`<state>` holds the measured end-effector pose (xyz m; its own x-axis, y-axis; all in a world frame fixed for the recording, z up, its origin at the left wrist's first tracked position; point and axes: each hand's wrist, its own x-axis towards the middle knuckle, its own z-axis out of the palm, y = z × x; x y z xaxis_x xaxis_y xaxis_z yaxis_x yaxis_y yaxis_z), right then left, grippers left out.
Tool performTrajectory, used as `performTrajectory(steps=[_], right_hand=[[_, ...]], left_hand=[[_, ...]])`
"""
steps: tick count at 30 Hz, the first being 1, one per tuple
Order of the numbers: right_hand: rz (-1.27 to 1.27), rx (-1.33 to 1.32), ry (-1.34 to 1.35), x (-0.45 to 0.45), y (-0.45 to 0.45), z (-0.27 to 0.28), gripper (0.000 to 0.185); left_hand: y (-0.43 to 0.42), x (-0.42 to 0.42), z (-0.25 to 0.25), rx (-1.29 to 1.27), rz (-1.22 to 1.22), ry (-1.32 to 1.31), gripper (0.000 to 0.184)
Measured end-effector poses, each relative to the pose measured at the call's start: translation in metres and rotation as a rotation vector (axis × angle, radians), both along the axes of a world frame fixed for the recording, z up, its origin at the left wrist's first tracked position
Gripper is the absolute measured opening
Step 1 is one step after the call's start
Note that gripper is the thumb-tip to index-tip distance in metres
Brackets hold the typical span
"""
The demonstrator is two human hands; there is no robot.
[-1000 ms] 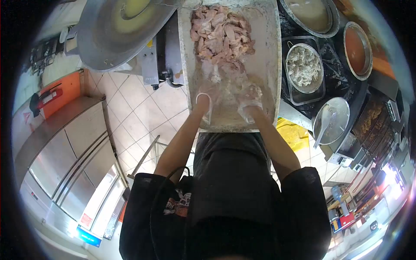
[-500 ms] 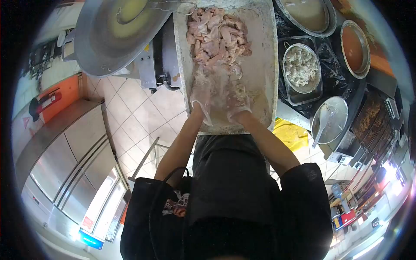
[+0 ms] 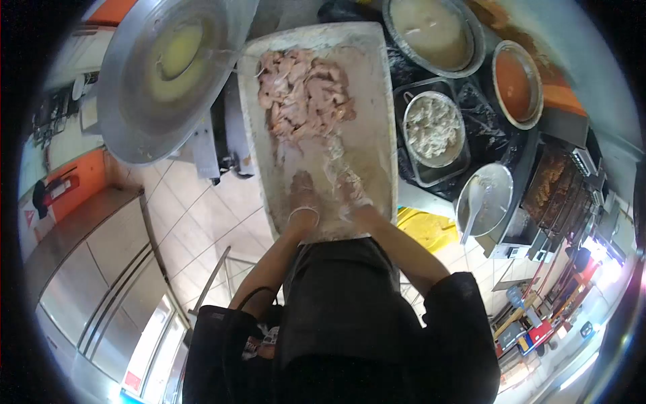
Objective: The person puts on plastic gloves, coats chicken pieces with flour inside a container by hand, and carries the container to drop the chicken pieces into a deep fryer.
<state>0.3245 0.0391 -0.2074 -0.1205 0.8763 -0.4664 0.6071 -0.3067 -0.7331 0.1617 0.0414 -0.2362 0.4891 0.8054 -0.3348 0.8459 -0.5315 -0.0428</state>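
Meat [image 3: 293,101] piled at far end of tub [image 3: 371,101]; my left hand [image 3: 304,196] and right hand [image 3: 350,194] are in the near end. Tub sits by my apron [image 3: 340,296], presumably for reach. Fingers [image 3: 347,182] floury, blurred: can't tell if they're gripping anything.

1 wide head-worn view, steeply downward over the nearby tray [image 3: 389,108]

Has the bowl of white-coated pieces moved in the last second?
No. The bowl of white-coated pieces sits in the same spot inside the metal tray; the whole camera view has shifted instead.
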Motion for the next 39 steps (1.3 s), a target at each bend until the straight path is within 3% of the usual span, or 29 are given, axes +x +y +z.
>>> performTrajectory(steps=[1, 2, 3, 4, 5, 6, 8, 9, 11, 13, 14, 17, 19, 20, 21, 23, 25, 27, 28, 29, 31, 32, 34, 35, 36, 38, 39], right_hand=[[-0.066, 0.072, 0.060, 0.003, 0.006, 0.010, 0.043], [-0.063, 0.070, 0.050, 0.010, 0.023, 0.043, 0.043], [0.154, -0.094, -0.136, 0.017, 0.036, 0.064, 0.041], [0.371, -0.251, -0.327, 0.025, 0.045, 0.070, 0.040], [0.375, -0.247, -0.336, 0.035, 0.048, 0.067, 0.040], [0.222, 0.046, -0.173, 0.043, 0.046, 0.062, 0.039], [0.066, 0.709, -0.810, 0.064, 0.041, 0.024, 0.039], [0.036, 0.613, -0.788, 0.080, 0.063, 0.037, 0.040], [-0.026, 0.424, -0.756, 0.111, 0.106, 0.063, 0.043], [-0.465, 0.368, -0.368, 0.152, 0.146, 0.043, 0.045], [-0.340, 0.684, -0.646, 0.175, 0.169, 0.025, 0.043], [-0.367, 0.476, -0.699, 0.197, 0.224, 0.067, 0.041], [-0.181, 0.195, -0.713, 0.220, 0.261, 0.024, 0.049], [-0.167, -0.002, -0.625, 0.219, 0.269, 0.031, 0.058], [-0.156, 0.000, -0.623, 0.223, 0.268, 0.011, 0.058], [0.082, 0.587, -1.102, 0.236, 0.261, -0.045, 0.047], [-0.035, 0.645, -1.085, 0.217, 0.257, -0.017, 0.047], [-0.266, 0.645, -1.020, 0.200, 0.249, 0.024, 0.049], [-0.262, 0.648, -1.024, 0.204, 0.248, 0.035, 0.049], [-0.110, 0.474, -1.066, 0.210, 0.248, 0.043, 0.049], [-0.306, 0.629, -0.848, 0.213, 0.242, 0.056, 0.037], [-0.306, 0.630, -0.856, 0.223, 0.242, 0.048, 0.037], [-0.049, 0.986, -1.069, 0.249, 0.240, 0.028, 0.027], [0.238, 0.557, -1.261, 0.241, 0.241, 0.051, 0.027], [0.232, 0.551, -1.278, 0.240, 0.242, 0.062, 0.027], [0.204, 0.344, -1.030, 0.241, 0.241, 0.076, 0.032], [-0.035, 0.530, -0.994, 0.234, 0.236, 0.083, 0.034]], left_hand=[[0.007, 0.006, 0.007, 0.005, 0.003, -0.014, 0.056], [0.015, 0.013, 0.028, -0.213, 0.195, -0.179, 0.057], [0.023, 0.017, 0.044, -0.431, 0.385, -0.341, 0.059], [0.032, 0.019, 0.051, -0.426, 0.385, -0.354, 0.059], [0.039, 0.019, 0.056, -0.520, 0.419, -0.333, 0.057], [0.043, 0.018, 0.062, -0.620, 0.454, -0.305, 0.055], [0.049, 0.017, 0.073, -0.657, 0.398, -0.184, 0.052], [0.050, 0.017, 0.076, -0.686, 0.335, -0.058, 0.050], [0.042, 0.019, 0.067, -0.640, 0.374, -0.102, 0.053], [0.039, 0.025, 0.067, -0.585, 0.418, -0.137, 0.056], [0.038, 0.035, 0.072, -0.524, 0.431, -0.102, 0.060], [0.026, 0.050, 0.075, -0.415, 0.432, -0.042, 0.069], [0.022, 0.058, 0.080, -0.382, 0.402, -0.023, 0.072], [0.027, 0.063, 0.088, -0.411, 0.414, -0.047, 0.068], [0.030, 0.065, 0.093, -0.441, 0.424, -0.073, 0.064], [0.028, 0.064, 0.084, -0.368, 0.373, -0.088, 0.063], [0.025, 0.060, 0.056, -0.294, 0.317, -0.104, 0.062], [0.028, 0.055, 0.018, -0.491, 0.268, -0.044, 0.049], [0.029, 0.055, 0.022, -0.491, 0.269, -0.051, 0.049], [0.032, 0.056, 0.032, -0.562, 0.307, -0.020, 0.044], [0.042, 0.062, 0.062, -0.629, 0.339, 0.002, 0.040], [0.046, 0.065, 0.084, -0.633, 0.451, -0.156, 0.049], [0.038, 0.069, 0.089, -0.637, 0.548, -0.322, 0.058], [0.027, 0.069, 0.076, -0.455, 0.356, -0.311, 0.057], [0.022, 0.072, 0.068, -0.267, 0.164, -0.301, 0.057], [0.021, 0.075, 0.059, -0.279, 0.167, -0.294, 0.056], [0.023, 0.078, 0.057, -0.286, 0.183, -0.272, 0.056]])
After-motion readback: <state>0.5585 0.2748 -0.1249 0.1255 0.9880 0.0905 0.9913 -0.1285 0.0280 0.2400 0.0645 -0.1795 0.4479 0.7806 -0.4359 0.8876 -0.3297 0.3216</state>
